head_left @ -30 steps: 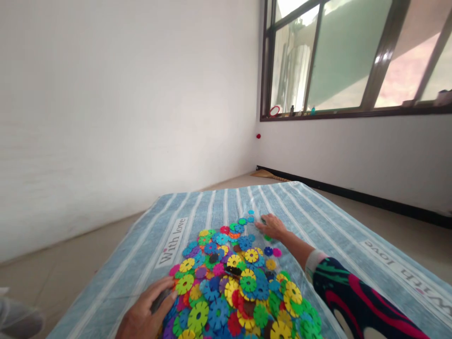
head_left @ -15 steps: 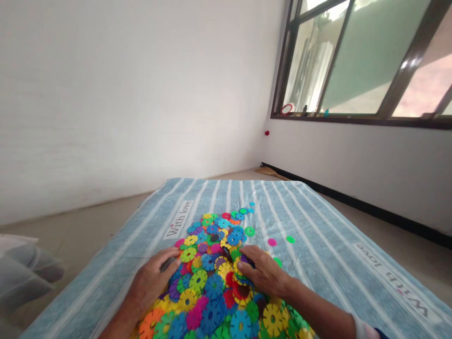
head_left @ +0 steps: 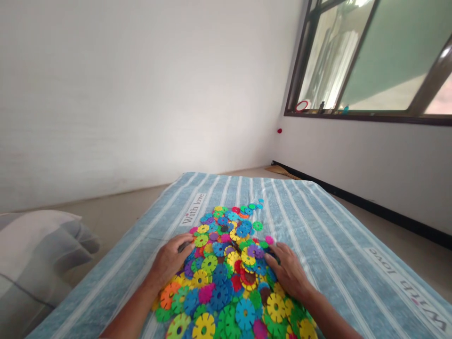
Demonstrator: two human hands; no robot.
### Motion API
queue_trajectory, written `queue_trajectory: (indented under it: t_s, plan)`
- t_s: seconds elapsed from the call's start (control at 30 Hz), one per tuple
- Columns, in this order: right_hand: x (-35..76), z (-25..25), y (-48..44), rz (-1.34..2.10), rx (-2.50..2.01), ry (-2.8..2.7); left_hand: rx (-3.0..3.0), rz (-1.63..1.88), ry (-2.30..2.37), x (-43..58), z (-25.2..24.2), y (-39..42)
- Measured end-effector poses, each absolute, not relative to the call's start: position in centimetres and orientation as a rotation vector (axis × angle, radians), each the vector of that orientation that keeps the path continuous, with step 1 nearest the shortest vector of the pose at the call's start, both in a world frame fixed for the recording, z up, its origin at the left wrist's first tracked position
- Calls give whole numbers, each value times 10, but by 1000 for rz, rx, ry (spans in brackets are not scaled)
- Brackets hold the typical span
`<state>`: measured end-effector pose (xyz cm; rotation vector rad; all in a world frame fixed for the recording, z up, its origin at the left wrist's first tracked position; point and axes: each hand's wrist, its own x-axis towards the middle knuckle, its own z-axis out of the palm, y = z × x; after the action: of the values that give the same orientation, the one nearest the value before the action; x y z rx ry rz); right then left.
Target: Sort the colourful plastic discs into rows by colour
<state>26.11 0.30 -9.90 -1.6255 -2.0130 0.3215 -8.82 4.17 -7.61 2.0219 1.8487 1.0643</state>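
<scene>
A heap of bright plastic snowflake discs (head_left: 226,278) in several colours lies on a blue-and-white striped mat (head_left: 318,226). My left hand (head_left: 172,262) rests against the heap's left edge, fingers loosely bent over the discs and gripping nothing. My right hand (head_left: 290,274) lies flat on the heap's right edge with its fingers stretched forward. A few loose discs, one pink (head_left: 270,239) and some green and blue (head_left: 257,206), sit just beyond the heap on the far side.
The mat carries "With love" print (head_left: 193,209) and lies on a beige floor. A grey-and-white cushion (head_left: 35,263) sits at the left. White walls meet at the far corner; a dark-framed window (head_left: 370,56) fills the upper right.
My right hand came back from the far loose discs to the heap's right edge. The heap looks tighter between both hands. The view has swung left, revealing the cushion.
</scene>
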Motion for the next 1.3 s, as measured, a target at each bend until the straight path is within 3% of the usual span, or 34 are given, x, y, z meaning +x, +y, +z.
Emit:
queue_trajectory:
  t_s: [0.13, 0.43, 0.9, 1.3]
  plan:
    - [233, -89, -31, 410, -1539, -2020, 2028, 1074, 1832, -86, -75, 40]
    - [179, -43, 1, 104, -1575, -2203, 2058, 1104, 1785, -85, -79, 38]
    - [183, -48, 55, 441, -1668, -1988, 2045, 1131, 1784, -84, -83, 39]
    - [193, -53, 33, 381, -1559, -2083, 2049, 1130, 1781, -86, -85, 43]
